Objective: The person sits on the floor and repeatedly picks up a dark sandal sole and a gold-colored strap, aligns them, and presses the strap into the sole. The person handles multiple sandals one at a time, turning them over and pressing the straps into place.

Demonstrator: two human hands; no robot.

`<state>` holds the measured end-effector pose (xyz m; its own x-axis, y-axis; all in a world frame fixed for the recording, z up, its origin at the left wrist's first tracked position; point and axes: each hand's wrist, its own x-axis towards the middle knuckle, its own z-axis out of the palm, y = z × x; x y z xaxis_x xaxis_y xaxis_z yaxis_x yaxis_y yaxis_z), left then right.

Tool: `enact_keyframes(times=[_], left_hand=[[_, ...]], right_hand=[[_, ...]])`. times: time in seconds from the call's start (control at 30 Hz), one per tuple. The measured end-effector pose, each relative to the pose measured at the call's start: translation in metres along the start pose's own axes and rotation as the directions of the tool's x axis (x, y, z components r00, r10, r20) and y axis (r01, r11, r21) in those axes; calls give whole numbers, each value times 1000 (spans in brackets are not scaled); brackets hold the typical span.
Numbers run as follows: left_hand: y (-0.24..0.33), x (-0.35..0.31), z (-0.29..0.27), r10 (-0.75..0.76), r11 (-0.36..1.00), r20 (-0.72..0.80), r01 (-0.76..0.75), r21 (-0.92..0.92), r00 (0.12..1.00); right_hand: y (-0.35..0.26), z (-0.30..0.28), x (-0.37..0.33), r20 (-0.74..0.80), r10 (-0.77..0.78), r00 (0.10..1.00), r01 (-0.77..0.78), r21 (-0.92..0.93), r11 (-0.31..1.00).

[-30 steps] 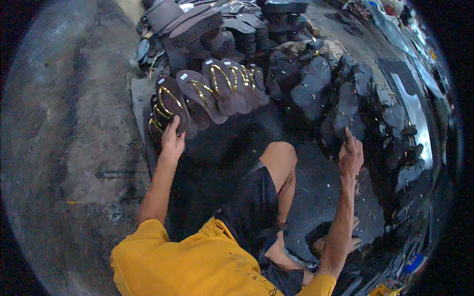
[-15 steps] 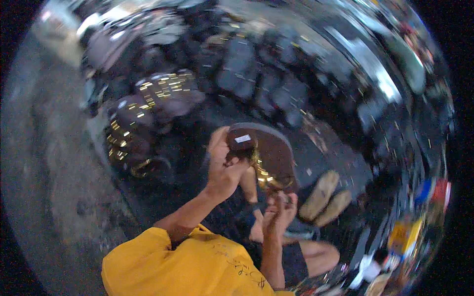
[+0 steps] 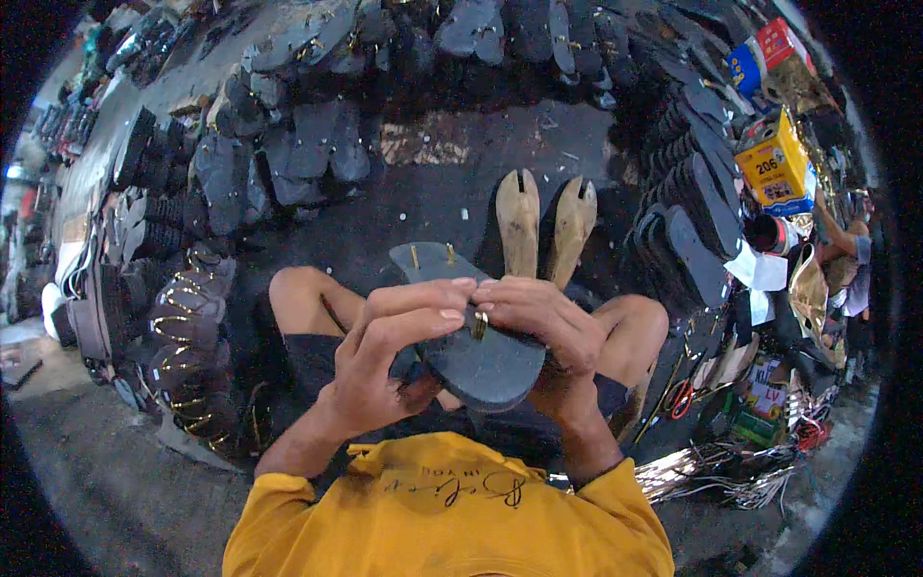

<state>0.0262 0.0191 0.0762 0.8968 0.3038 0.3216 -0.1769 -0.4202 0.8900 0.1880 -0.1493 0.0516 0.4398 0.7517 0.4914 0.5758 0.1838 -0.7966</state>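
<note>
A sandal sole (image 3: 486, 373) is held between my two hands above my lap, its grey face up. Two narrow gold strap ends (image 3: 415, 257) stick out near its far end, and another short gold piece (image 3: 479, 325) shows at mid-sole. My left hand (image 3: 389, 337) grips the sole from the left, fingertips reaching across its middle. From the right, my right hand (image 3: 546, 322) closes on it, thumb and fingers meeting the left fingertips beside the gold piece. The sole's lower side is hidden. Just beyond lie two wooden foot forms (image 3: 520, 231), notched at their far ends.
Gold-strapped sandals (image 3: 192, 337) stand in a row at left. Dark soles (image 3: 697, 231) are stacked at right, more (image 3: 317, 144) lie ahead. A yellow tin (image 3: 777, 162), orange-handled scissors (image 3: 681, 396) and a strip bundle (image 3: 721, 476) lie rightward. Another person's arm (image 3: 838, 231) shows far right.
The sandal has been turned from its brown, gold-strapped face to its grey face and drawn closer to my body. Both hands have come together on it. The view has swung round.
</note>
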Motion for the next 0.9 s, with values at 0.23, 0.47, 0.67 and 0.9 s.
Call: enact_keyframes(times=[0.23, 0.47, 0.67, 0.9], left_hand=[[-1, 5, 6, 38, 993, -6, -38, -110, 999], [-14, -3, 9, 203, 979, 2, -203, -21, 979], [-19, -8, 16, 248, 963, -30, -243, 118, 968], [-23, -7, 25, 137, 968, -125, -159, -194, 983]], right_hand=[[-1, -5, -1, 6, -7, 1000, 7, 4, 1000], [6, 3, -14, 14, 5, 1000, -6, 52, 999], [5, 2, -6, 55, 67, 996, -68, 21, 997], [12, 6, -11, 57, -4, 998, 4, -6, 1000]])
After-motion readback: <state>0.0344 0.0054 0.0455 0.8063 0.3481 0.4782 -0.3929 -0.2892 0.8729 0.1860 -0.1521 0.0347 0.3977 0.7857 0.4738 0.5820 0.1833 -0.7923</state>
